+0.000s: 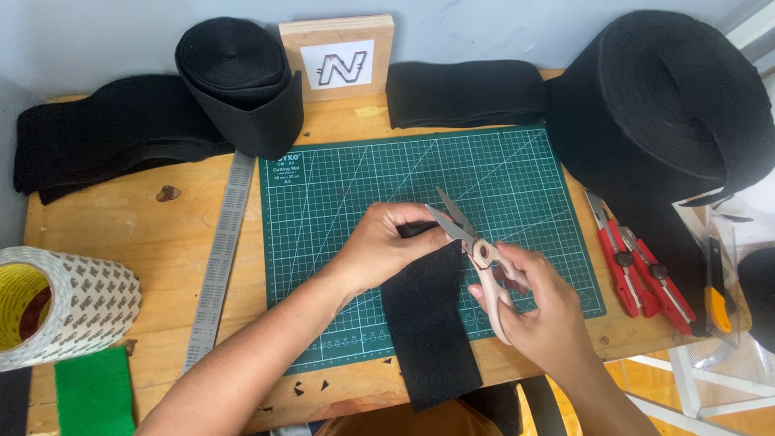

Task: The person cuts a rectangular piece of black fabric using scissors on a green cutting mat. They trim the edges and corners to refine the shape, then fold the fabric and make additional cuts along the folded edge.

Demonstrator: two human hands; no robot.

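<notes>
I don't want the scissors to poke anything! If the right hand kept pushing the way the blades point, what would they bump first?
Probably the left hand. The right hand points the open scissors up and left, and the left hand's fingertips pinch the black felt strip right by the blades. Past them lies only the green cutting mat.

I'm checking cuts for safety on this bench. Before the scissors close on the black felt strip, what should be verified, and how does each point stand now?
1. Scissors blades open: ok.
2. Right hand grip on the handles: ok.
3. Left hand pinning the black felt strip at its top end: ok.
4. Left fingertips out of the blades' path: cannot tell, they sit very close.
5. Strip lies over the green cutting mat: ok, though its lower end overhangs the table edge.
6. Red cutters lie apart to the right: ok.
</notes>
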